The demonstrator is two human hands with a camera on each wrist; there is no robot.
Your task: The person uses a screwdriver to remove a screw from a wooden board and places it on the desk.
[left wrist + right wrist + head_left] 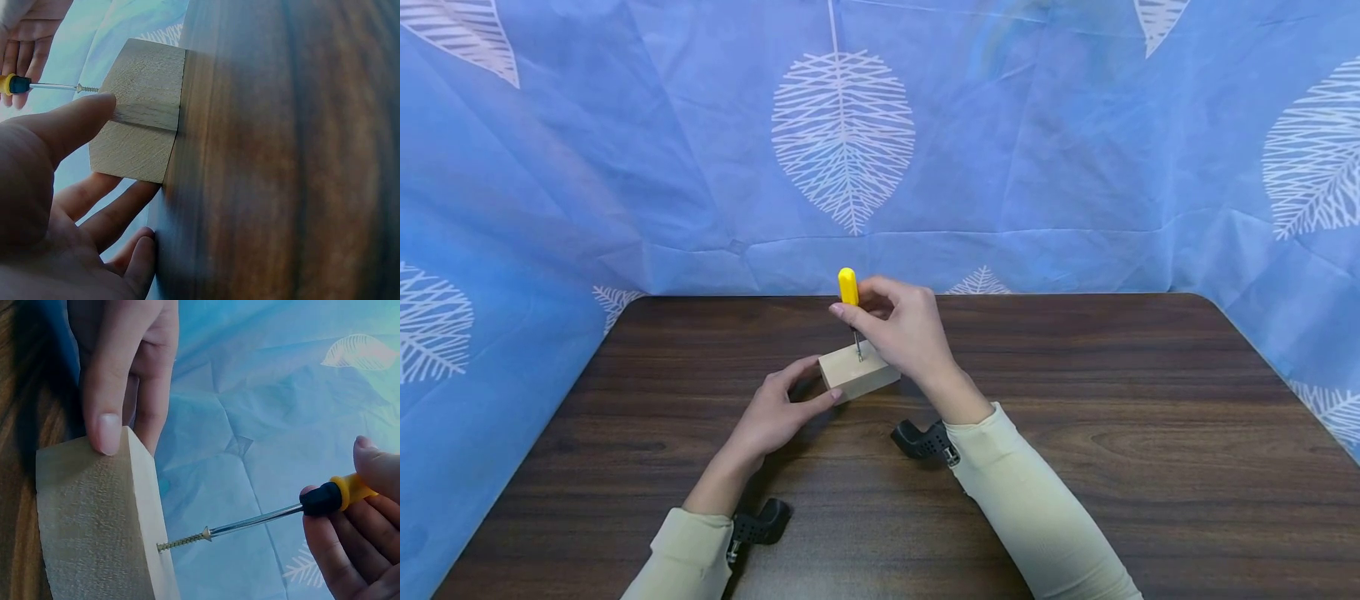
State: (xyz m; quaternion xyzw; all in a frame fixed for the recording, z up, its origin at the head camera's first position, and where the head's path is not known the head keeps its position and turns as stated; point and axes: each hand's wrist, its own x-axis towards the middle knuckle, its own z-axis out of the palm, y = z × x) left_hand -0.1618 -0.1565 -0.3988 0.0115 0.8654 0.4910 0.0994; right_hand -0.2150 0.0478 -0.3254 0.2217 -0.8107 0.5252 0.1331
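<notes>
A pale wooden block (863,382) lies on the dark table, its end toward my left hand (775,414). That hand grips the block by this end, thumb on the near side and fingers on the far side. A screw (185,540) stands in the block's upper face, with much of its thread showing. The shaft tip of a yellow and black screwdriver (256,521) meets the screw's head. My right hand (910,329) holds the screwdriver by its handle between thumb and fingers, above the block. In the head view this hand hides the block's right end.
The brown wood-grain table (1112,375) reaches back to a blue cloth (700,150) with white leaf prints, which also hangs along both sides. A black wrist camera (762,523) sits under the left wrist, and another black wrist camera (919,439) juts out beside the right cuff.
</notes>
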